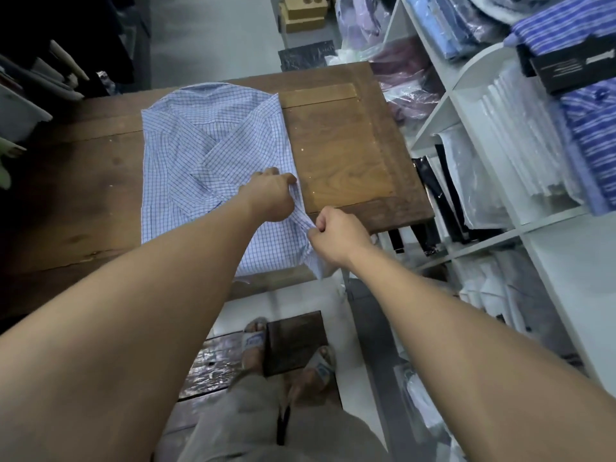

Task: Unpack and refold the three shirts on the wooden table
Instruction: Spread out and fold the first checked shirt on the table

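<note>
Head view: the blue checked shirt (213, 151) lies spread on the wooden tabletop (346, 151), sleeves folded across; the left hand (271, 196) pinches cloth at its right edge, the right hand (338, 236) grips the hem corner at the tabletop's near edge, shelves of bagged shirts (500, 155) to the right

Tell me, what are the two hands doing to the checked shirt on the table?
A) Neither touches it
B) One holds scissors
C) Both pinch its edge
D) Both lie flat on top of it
C: the left hand and the right hand each have their fingers curled on the right edge of the checked shirt, which lies on the wooden table.
</note>
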A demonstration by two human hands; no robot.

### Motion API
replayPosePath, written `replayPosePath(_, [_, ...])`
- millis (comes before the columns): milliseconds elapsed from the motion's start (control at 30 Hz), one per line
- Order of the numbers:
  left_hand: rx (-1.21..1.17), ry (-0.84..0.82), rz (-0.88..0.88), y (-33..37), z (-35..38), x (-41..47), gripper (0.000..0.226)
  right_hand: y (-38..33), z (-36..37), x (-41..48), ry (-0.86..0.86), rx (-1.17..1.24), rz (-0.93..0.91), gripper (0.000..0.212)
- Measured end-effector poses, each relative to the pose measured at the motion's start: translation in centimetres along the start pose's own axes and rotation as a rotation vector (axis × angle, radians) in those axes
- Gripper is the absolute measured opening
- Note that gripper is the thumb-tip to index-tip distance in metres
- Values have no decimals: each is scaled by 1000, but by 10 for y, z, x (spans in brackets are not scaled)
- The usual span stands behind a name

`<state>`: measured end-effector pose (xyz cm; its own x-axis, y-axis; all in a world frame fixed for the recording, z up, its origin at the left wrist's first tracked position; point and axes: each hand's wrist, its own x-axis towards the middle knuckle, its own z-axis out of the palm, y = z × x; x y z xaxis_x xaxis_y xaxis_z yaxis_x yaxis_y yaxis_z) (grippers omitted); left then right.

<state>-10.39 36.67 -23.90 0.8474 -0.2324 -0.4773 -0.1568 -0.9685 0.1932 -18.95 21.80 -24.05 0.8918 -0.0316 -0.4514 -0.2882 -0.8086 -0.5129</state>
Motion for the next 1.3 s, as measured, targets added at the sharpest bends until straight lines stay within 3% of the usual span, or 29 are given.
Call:
replayPosePath(100, [36,-30,17,1,-2,-2,55,2,-1,-12,5,70,-75,17])
replayPosePath(233, [118,-37,56,6,-8,-5,56,8,10,-28,18,-12,-95,35])
replayPosePath(400, [162,-99,55,-5,1,2,63,9,48,-49,301,-246,125,28])
replayPosePath(567, [170,-71,65,-10,-1,-1,61,12,81,-66,386,-310,249,44])
replayPosePath(733, [165,-51,92,-17,1,6,63,17,115,-79,222,-315,405,55])
replayPosePath(933, [145,-21,122,-21,2,5,62,12,137,-72,154,-231,375,57])
replayPosePath(1100, [39,300,148,-32,-4,-2,47,5,132,-71,10,-171,332,50])
replayPosePath(1200, [61,415,30,-46,-11,8,46,-2,115,-66,164,-77,365,45])
replayPosePath(1300, [3,330,-150,-59,-23,13,52,-9,94,-56,377,-55,282,34])
